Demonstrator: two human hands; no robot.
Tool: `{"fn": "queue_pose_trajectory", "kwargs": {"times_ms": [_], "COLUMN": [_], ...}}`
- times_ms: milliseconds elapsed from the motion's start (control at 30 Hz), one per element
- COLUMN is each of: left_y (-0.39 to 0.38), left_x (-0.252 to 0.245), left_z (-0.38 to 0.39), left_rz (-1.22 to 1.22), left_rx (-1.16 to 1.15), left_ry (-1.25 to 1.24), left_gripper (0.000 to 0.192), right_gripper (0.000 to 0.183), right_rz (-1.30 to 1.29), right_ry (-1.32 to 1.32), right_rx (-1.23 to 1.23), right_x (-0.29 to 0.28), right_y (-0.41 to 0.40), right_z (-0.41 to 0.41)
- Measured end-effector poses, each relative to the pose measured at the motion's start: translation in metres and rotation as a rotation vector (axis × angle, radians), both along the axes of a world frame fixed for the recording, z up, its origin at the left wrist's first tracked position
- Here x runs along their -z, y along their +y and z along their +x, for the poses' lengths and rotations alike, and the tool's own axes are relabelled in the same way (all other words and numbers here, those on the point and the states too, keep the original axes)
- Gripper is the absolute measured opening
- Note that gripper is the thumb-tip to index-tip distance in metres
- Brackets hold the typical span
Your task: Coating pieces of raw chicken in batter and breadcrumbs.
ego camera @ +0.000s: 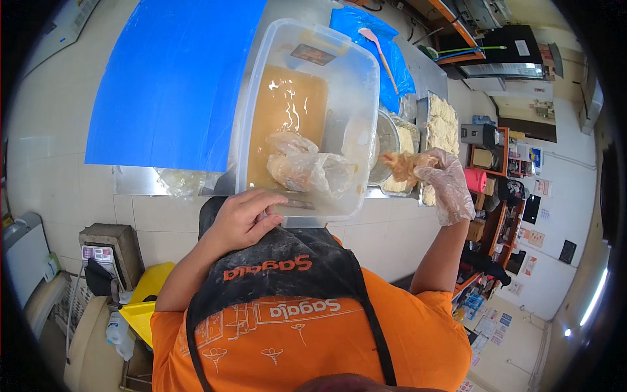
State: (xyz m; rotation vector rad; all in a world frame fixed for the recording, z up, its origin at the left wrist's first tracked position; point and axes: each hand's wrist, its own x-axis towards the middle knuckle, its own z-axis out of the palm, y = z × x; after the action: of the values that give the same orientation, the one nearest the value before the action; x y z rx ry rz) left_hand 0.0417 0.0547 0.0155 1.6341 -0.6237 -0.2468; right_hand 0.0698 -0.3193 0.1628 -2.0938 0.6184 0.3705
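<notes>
My right hand (pixel 443 179), in a clear plastic glove, grips a piece of raw meat (pixel 404 164) with a wet, yellowish coating. It is held up over the edge of the metal table, right of a large translucent plastic tub (pixel 360 117). My bare left hand (pixel 250 215) rests at the tub's near left rim, its fingers bent and no object seen in it. Brown liquid (pixel 289 103) lies in the tub's left part. A clear plastic bag (pixel 313 171) with something pinkish inside sits in the tub's near end, partly in the liquid.
A blue sheet (pixel 171 83) lies left of the tub. To the right are a round metal bowl (pixel 384 142) and a tray of pale, flour-coated pieces (pixel 443 117). Beyond them, a pink spatula with a wooden handle (pixel 379 51) rests on a blue plastic bag (pixel 350 19).
</notes>
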Motion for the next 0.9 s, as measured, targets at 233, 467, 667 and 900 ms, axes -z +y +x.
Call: {"fn": "queue_pose_trajectory", "kwargs": {"times_ms": [233, 467, 667, 900], "left_y": [-0.01, -0.015, -0.023, -0.029], "left_x": [0.0, -0.007, -0.01, -0.012], "left_z": [-0.006, -0.007, -0.008, -0.011], "left_rz": [0.062, 0.1, 0.108, 0.132], "left_rx": [-0.08, -0.184, -0.219, -0.103], "left_ry": [0.014, 0.053, 0.055, 0.069], "left_gripper": [0.025, 0.024, 0.024, 0.022], "right_gripper": [0.021, 0.024, 0.021, 0.029], "right_rz": [-0.071, -0.479, -0.401, -0.41], "right_ry": [0.067, 0.142, 0.04, 0.401], "right_rx": [-0.054, -0.307, -0.373, -1.438], "right_x": [0.027, 0.137, 0.045, 0.16], "right_y": [-0.013, -0.094, -0.019, 0.077], "right_z": [0.024, 0.033, 0.062, 0.061]}}
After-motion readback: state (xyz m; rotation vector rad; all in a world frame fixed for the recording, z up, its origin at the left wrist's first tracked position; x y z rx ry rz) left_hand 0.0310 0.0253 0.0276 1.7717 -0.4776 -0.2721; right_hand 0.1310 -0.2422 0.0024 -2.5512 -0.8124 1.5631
